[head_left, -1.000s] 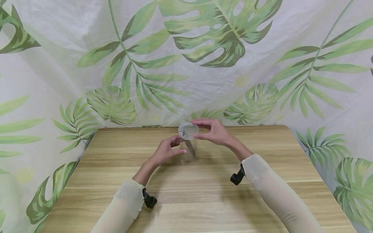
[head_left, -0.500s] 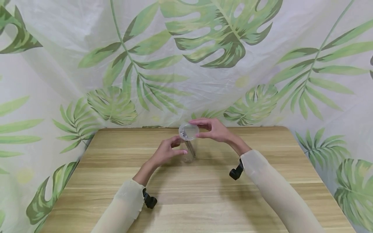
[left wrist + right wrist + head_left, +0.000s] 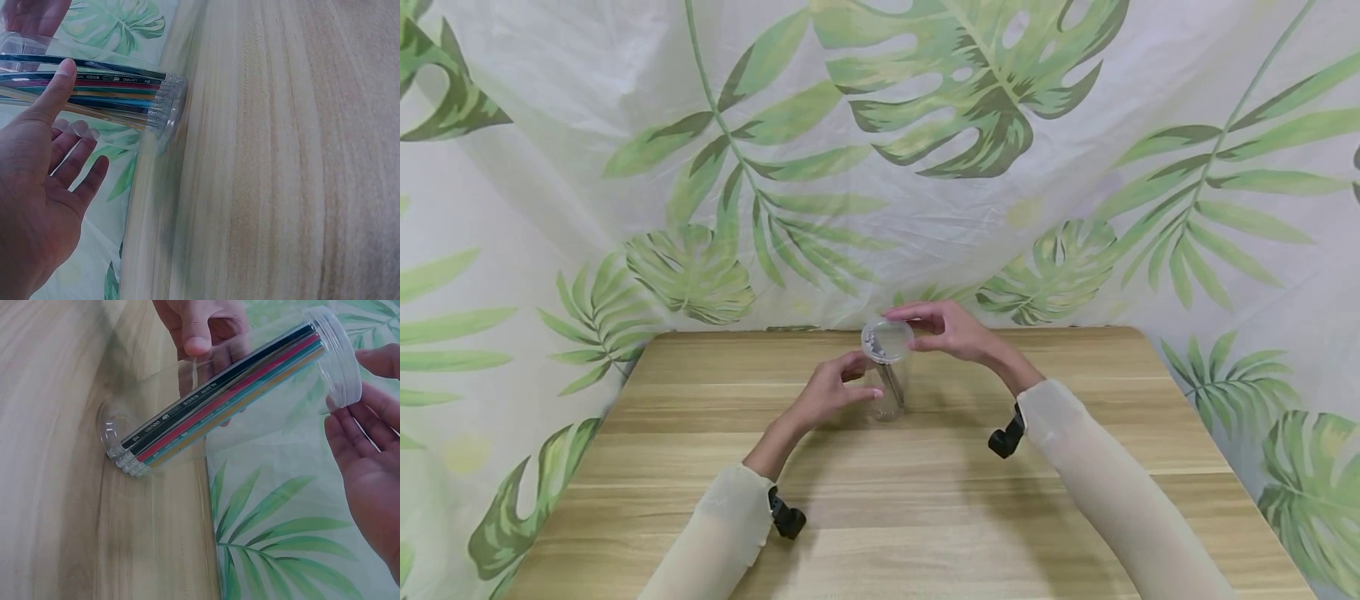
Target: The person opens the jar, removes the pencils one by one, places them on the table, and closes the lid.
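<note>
A clear plastic cylinder (image 3: 886, 410) stands upright near the table's far edge, a translucent round lid (image 3: 345, 359) on its top end. Inside it, a bundle of pencils (image 3: 219, 397) in black, red, teal and yellow leans to one side. My left hand (image 3: 826, 390) holds the cylinder's body from the left, its thumb on the near side and fingers behind. From the upper right, my right hand (image 3: 958, 335) grips the lid's rim between thumb and fingers. In the left wrist view, the left thumb (image 3: 59, 87) lies across the cylinder in front of the pencils.
The wooden table (image 3: 895, 525) spreads out toward me. Just beyond its far edge hangs a pale cloth (image 3: 925, 225) with green leaves. A small black camera is strapped on each wrist, over cream sleeves (image 3: 715, 533).
My right wrist has shifted slightly up and left, with the hand turning a little at the lid. The left hand and the cylinder stay nearly where they were.
</note>
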Demonstrator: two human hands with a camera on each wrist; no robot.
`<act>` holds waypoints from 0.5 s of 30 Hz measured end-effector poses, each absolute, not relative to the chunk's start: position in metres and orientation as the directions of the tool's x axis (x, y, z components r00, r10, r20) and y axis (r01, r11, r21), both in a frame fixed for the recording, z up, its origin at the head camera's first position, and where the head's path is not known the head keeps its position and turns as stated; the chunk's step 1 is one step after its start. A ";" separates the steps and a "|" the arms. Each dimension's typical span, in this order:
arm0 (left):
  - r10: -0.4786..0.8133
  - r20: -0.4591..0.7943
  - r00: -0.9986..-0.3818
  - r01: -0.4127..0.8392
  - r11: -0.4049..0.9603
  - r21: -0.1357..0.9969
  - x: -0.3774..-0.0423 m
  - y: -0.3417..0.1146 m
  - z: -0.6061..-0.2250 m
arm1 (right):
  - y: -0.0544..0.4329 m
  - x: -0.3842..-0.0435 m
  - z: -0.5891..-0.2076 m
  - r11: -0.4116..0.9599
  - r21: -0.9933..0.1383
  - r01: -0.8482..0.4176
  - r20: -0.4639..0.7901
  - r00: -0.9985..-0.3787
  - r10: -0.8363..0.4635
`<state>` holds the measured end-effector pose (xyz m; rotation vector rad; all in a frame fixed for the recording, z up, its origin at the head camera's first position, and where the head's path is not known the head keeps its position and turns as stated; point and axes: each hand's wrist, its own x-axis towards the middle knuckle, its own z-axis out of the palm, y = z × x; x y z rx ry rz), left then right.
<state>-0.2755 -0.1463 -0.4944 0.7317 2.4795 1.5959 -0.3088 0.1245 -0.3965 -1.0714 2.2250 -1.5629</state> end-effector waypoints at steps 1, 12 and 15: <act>0.448 0.170 -0.878 0.340 0.332 0.880 -0.276 -0.146 -0.495 | 0.124 -0.308 -0.396 0.167 -0.882 -0.440 0.229 -0.711 -0.665; 0.455 0.173 -0.874 0.346 0.331 0.878 -0.277 -0.146 -0.496 | 0.124 -0.290 -0.398 0.288 -0.784 -0.550 0.313 -0.750 -0.582; 0.455 0.172 -0.874 0.347 0.334 0.877 -0.276 -0.147 -0.496 | 0.123 -0.287 -0.399 0.333 -0.732 -0.594 0.352 -0.749 -0.562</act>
